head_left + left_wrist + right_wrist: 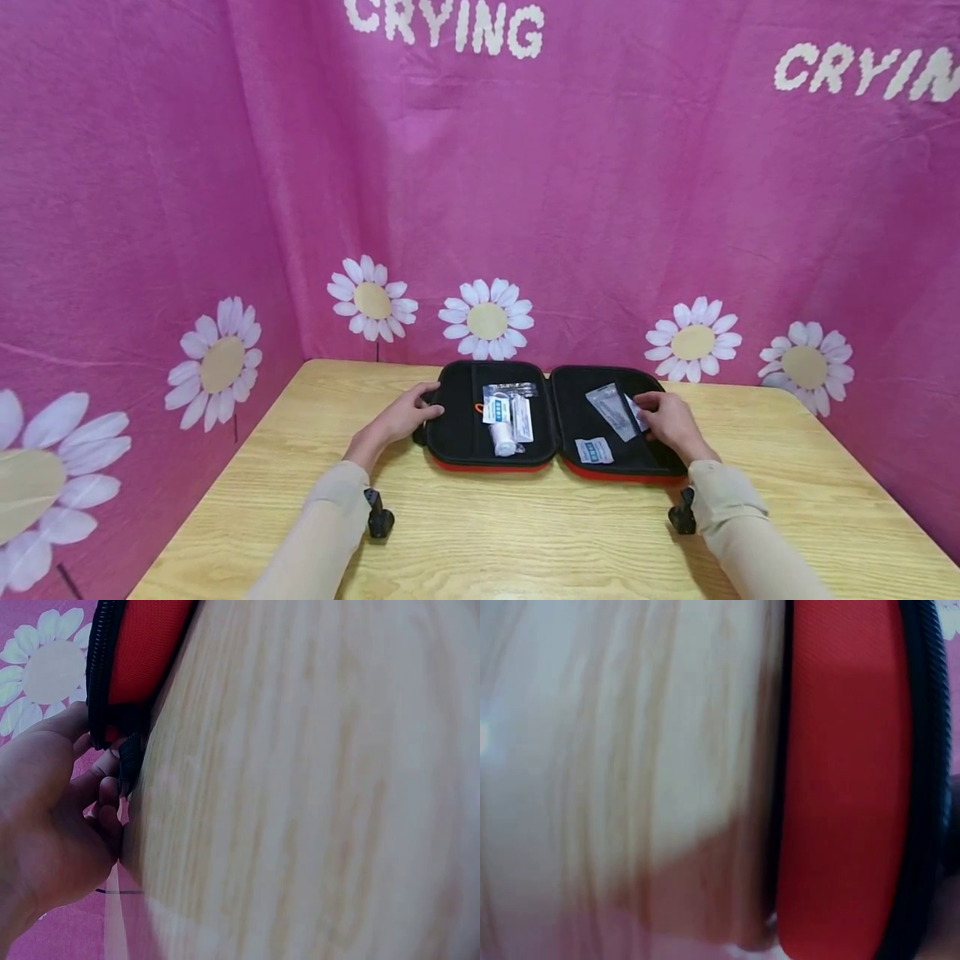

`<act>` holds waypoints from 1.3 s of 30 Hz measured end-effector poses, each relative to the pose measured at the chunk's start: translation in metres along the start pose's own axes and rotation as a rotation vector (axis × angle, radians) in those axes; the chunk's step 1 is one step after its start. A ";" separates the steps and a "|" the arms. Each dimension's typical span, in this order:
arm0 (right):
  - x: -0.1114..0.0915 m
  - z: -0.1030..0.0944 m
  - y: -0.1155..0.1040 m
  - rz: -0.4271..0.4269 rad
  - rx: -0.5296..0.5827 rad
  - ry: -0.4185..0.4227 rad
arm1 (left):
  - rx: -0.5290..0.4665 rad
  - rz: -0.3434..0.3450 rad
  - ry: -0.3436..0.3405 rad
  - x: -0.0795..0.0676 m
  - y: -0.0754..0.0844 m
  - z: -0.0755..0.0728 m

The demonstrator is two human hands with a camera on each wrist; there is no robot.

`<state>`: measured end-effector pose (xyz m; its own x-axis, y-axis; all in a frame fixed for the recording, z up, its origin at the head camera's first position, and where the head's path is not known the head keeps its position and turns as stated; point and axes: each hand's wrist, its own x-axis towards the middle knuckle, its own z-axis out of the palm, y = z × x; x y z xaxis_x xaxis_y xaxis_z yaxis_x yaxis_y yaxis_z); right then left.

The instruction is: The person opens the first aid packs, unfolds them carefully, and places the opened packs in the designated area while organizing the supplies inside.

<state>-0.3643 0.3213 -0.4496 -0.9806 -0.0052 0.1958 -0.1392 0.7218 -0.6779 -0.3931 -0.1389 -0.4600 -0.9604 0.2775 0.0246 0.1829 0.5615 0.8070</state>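
A zippered case with a black inside and red outside lies open flat on the table, its left half (455, 425) and right half (626, 379) joined in the middle. My left hand (401, 415) grips the left rim, thumb on top; in the left wrist view its fingers curl by a black strap (130, 761). Over the right half, my right hand (672, 422) pinches a small white packet (639, 414), partly hidden by the fingers. Beside it lie a clear packet (612, 408) and a blue-and-white packet (595, 451). The right wrist view shows mostly the case's red side (847, 780).
In the left half sit a white roll (502, 439), a blue-and-white sachet (496, 411), a long white packet (522, 418) and a shiny strip packet (513, 389). The wooden table (525, 533) reaches a pink flowered cloth (585, 208) behind and at both sides.
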 end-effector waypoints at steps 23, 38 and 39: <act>0.004 -0.003 -0.002 0.017 -0.063 -0.015 | 0.004 0.003 0.000 0.000 0.000 0.000; -0.010 -0.015 -0.014 0.241 0.033 -0.216 | 0.007 -0.005 0.007 0.000 0.002 0.001; -0.010 -0.015 -0.013 0.245 0.060 -0.205 | 0.008 -0.009 0.007 0.000 0.002 0.001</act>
<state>-0.3504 0.3223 -0.4317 -0.9925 0.0202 -0.1210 0.1026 0.6765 -0.7293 -0.3923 -0.1371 -0.4590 -0.9635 0.2668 0.0216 0.1759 0.5703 0.8024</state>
